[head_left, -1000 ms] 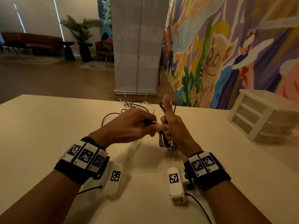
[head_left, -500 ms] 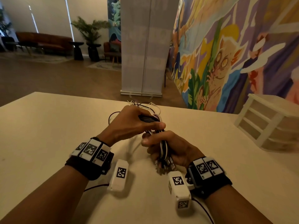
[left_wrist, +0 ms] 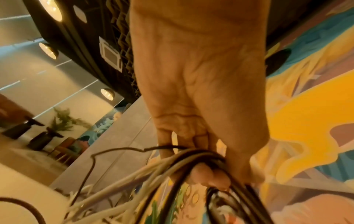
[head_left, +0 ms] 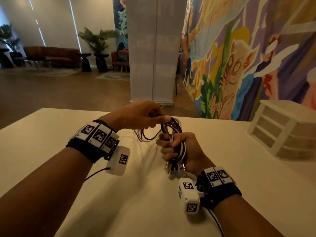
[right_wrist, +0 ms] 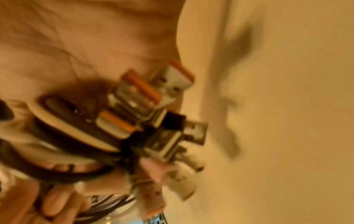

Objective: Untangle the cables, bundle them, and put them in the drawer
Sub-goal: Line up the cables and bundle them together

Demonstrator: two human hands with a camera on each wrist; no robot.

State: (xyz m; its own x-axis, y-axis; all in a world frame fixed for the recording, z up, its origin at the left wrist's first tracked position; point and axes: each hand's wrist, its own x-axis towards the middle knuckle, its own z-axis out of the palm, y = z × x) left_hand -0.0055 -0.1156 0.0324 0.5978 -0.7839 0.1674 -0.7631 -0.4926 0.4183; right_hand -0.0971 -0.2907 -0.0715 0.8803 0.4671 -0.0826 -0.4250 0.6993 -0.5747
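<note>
Head view shows both hands raised above the bench point(head_left: 51, 134), working one gathered bunch of cables point(head_left: 177, 146). The right hand point(head_left: 186, 151) is fisted round the bunch, gripping it upright, with the plug ends point(head_left: 172, 168) sticking out below the fist; the right wrist view, though blurred, shows those USB-type plugs point(right_wrist: 153, 115) clustered together against the palm. The left hand point(head_left: 136, 115) sits higher and just beside the right, its fingers curled round the upper loops of the same cables; the left wrist view confirms black and white strands point(left_wrist: 191, 156) hooked under its fingers point(left_wrist: 201, 175), with looser lengths trailing down towards the bench.

By my reading, the untangling is largely done, since the plug ends are lined up in one grip, and the bundling is under way but not finished: loose loops hang between the hands. The small white drawer unit point(head_left: 282, 132) stands well apart at the right edge of the bench, all its drawers apparently closed. So securing the bundle, opening a drawer and placing the cables inside all remain.
</note>
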